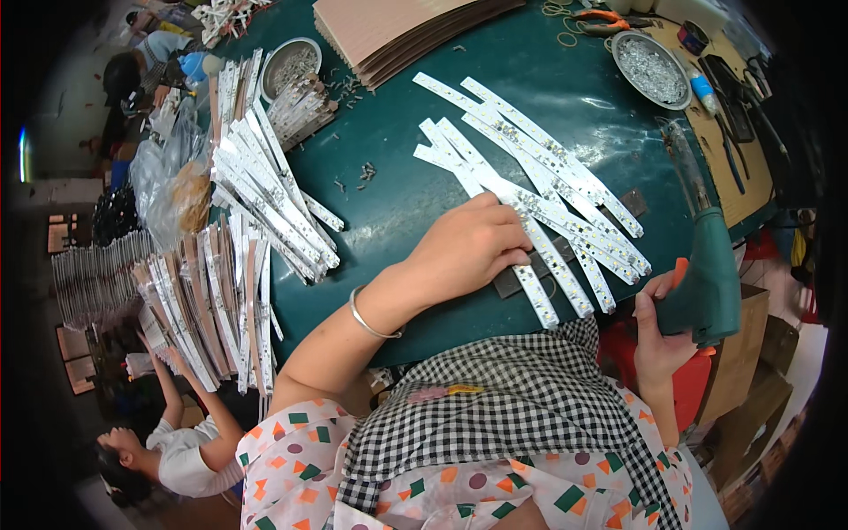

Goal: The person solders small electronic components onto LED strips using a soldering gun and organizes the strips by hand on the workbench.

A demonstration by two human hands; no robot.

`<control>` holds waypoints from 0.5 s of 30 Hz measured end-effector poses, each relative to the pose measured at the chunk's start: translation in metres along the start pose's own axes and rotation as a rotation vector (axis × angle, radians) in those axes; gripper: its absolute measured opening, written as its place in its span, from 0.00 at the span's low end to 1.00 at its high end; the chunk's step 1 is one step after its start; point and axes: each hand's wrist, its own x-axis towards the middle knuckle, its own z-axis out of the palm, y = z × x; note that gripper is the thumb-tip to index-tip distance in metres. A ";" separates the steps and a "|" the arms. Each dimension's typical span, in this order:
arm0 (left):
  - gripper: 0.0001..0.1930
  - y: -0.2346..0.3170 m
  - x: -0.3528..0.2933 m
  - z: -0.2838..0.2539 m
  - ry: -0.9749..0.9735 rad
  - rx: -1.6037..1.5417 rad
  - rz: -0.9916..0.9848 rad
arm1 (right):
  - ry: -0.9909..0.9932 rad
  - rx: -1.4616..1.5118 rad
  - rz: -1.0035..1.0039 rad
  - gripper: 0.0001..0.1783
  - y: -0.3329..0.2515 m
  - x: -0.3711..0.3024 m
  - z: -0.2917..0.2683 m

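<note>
- Head view: the left hand (468, 247) lies palm down on the dark green tabletop (397, 159), its fingers pressed flat on the near ends of a fan of white LED strips (539, 194); its grip is flat, not closed round anything.
- The LED strips spread from the hand toward the far right, overlapping one another, near the middle of the tabletop.
- A silver bangle (367, 322) sits on the left wrist.
- The right hand (658, 331) is at the near right edge of the tabletop, its grip closed round the handle of a green electric screwdriver (711, 274) that points away toward the far side.
- A larger heap of LED strips (265, 194) lies at the left, with more bundles (208, 300) leaning nearer at the left edge.
- Far left stands a metal bowl (290, 62); far right, another metal bowl of small shiny parts (652, 69).
- A stack of brown boards (397, 31) lies at the far middle.
- Another person (177, 442) sits low at the near left.
</note>
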 end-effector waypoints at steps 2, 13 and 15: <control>0.07 0.006 0.002 0.000 -0.015 0.003 -0.019 | 0.006 -0.003 -0.002 0.34 0.000 0.002 0.000; 0.07 -0.001 -0.027 -0.025 0.288 -0.052 -0.232 | 0.088 0.109 0.081 0.37 -0.012 0.020 -0.013; 0.06 -0.026 -0.044 -0.039 0.461 0.205 -0.346 | 0.082 0.128 0.088 0.38 -0.017 0.029 -0.016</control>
